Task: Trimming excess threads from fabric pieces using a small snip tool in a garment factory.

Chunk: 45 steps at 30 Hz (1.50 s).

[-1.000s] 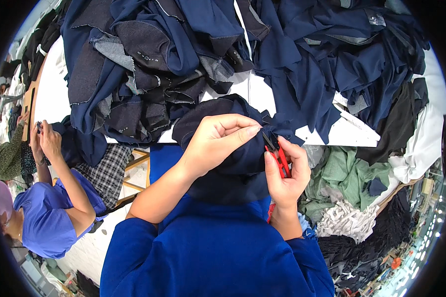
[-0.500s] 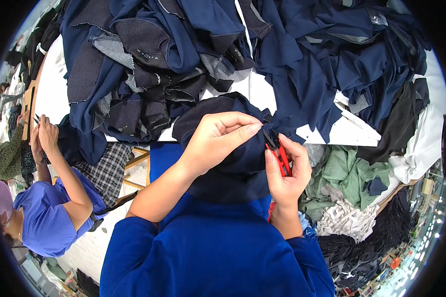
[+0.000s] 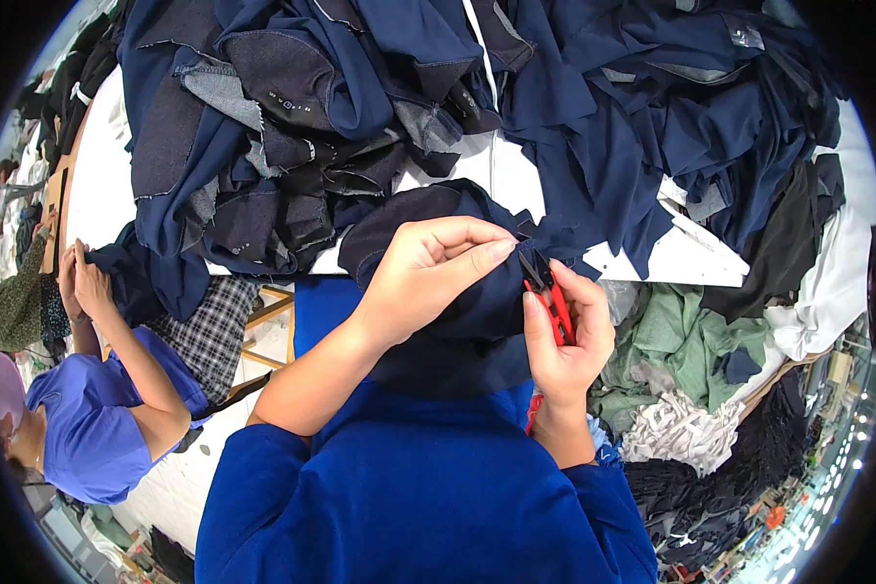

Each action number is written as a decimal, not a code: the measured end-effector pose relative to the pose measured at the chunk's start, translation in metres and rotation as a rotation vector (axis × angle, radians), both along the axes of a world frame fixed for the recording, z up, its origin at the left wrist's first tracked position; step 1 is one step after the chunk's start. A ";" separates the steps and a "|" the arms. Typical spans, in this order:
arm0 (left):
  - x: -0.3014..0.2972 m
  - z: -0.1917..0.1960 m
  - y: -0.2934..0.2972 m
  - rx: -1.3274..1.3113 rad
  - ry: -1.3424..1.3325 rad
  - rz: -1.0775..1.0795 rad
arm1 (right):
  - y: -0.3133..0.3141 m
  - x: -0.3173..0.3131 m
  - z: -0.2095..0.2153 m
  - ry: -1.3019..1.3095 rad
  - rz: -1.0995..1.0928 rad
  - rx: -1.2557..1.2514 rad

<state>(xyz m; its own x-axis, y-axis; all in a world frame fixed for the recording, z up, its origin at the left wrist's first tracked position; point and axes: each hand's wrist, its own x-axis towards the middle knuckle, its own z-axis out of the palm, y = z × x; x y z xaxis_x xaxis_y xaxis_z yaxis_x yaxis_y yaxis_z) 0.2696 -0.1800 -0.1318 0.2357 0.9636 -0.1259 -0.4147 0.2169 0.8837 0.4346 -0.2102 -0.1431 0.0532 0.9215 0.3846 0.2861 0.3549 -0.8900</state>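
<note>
My left hand (image 3: 440,268) pinches the edge of a dark navy fabric piece (image 3: 467,336) between thumb and forefinger. The cloth hangs over the table's near edge toward my lap. Just right of the pinch, my right hand (image 3: 569,331) grips small red-handled thread snips (image 3: 558,310). Their dark blades point up and left, close to the cloth's edge and my left fingertips. Whether the blades touch the fabric or a thread is too small to tell.
Heaped navy and dark denim pieces (image 3: 292,88) cover the white table (image 3: 523,185). Green cloth (image 3: 676,331) and white scraps (image 3: 681,433) lie at the right, beside a dark fabric pile (image 3: 711,506). At the left, a co-worker in a blue top (image 3: 97,428) handles cloth.
My right hand and the snips have shifted very slightly right, away from the pinched edge. My left hand stays in place. The co-worker's hands have lowered a little.
</note>
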 end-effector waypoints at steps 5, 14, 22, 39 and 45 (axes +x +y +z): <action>0.000 -0.002 0.000 0.000 0.024 0.003 | 0.000 -0.001 0.000 0.015 0.003 -0.014; 0.008 -0.003 -0.005 0.001 -0.052 0.027 | 0.003 -0.001 0.004 -0.076 -0.028 0.047; 0.001 0.000 -0.002 0.054 0.062 -0.004 | -0.008 0.005 0.004 0.536 0.127 -0.292; -0.009 0.005 -0.003 0.124 0.130 -0.102 | 0.001 0.011 0.009 0.652 0.333 -0.474; -0.007 0.001 -0.005 0.234 0.213 -0.016 | 0.001 0.010 0.005 0.724 0.256 -0.392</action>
<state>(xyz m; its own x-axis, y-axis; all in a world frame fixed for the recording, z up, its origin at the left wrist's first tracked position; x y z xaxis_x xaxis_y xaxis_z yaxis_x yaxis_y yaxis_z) 0.2624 -0.1846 -0.1310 0.2435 0.9686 0.0505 -0.2132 0.0026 0.9770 0.4445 -0.2089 -0.1379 -0.0647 0.9978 -0.0126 -0.4462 -0.0402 -0.8940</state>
